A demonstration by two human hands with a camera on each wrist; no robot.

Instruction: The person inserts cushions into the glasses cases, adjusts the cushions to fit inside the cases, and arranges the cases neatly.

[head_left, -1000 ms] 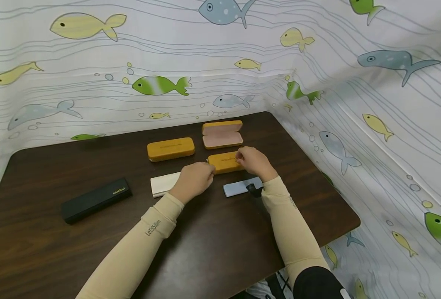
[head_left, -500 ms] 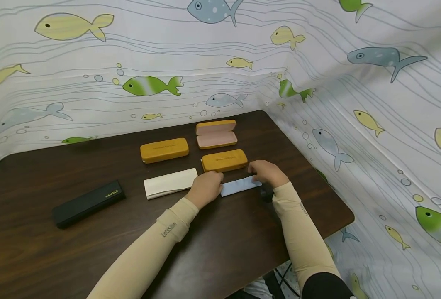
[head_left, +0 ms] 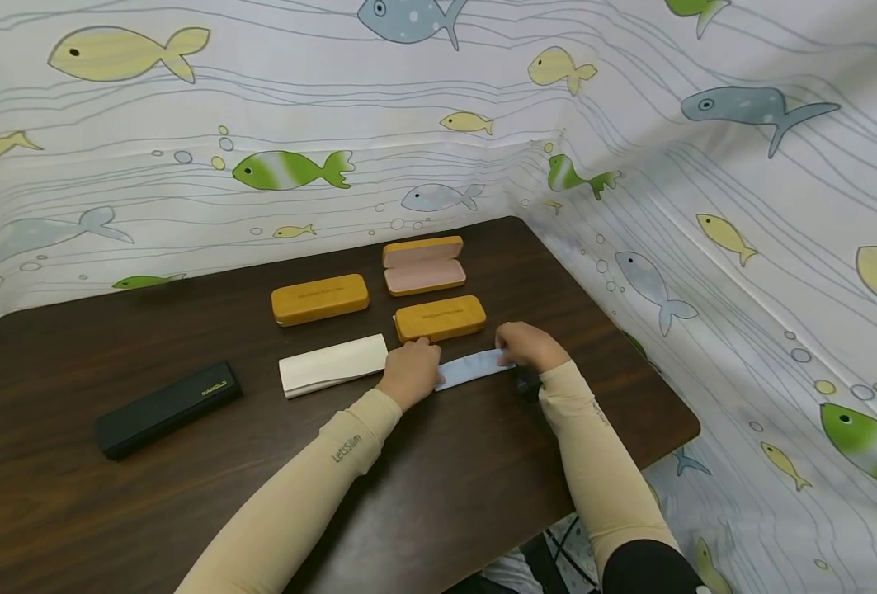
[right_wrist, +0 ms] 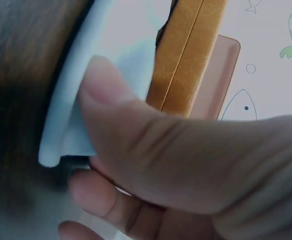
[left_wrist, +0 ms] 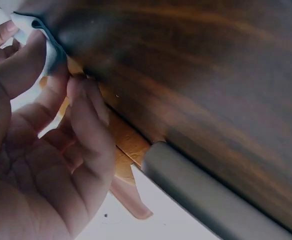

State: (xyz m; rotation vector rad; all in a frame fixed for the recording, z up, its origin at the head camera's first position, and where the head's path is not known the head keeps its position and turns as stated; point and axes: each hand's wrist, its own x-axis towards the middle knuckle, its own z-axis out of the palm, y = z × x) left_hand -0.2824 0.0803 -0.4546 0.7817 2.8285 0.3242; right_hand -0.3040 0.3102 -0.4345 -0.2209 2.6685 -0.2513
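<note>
A folded light-blue cloth [head_left: 473, 369] lies in a strip just in front of the nearer closed yellow glasses case [head_left: 440, 318]. My left hand [head_left: 412, 373] pinches its left end; in the left wrist view, thumb and finger meet on a fold of the cloth [left_wrist: 55, 55]. At the opposite end my right hand [head_left: 530, 345] grips it, and the right wrist view has the thumb on top of the cloth [right_wrist: 128, 37] with a finger beneath. A folded cream cloth [head_left: 334, 365] rests beside my left hand.
Behind stand another closed yellow glasses case [head_left: 320, 299] and an opened one with pink lining [head_left: 425, 276]. A long black case [head_left: 168, 409] lies on the left of the dark wooden table [head_left: 275, 470]. A fish-print curtain [head_left: 379, 99] borders the back and right.
My hands have left the nearer yellow case, come toward me, and taken hold of both ends of the blue cloth, which bends slightly now. The view has shifted a little right.
</note>
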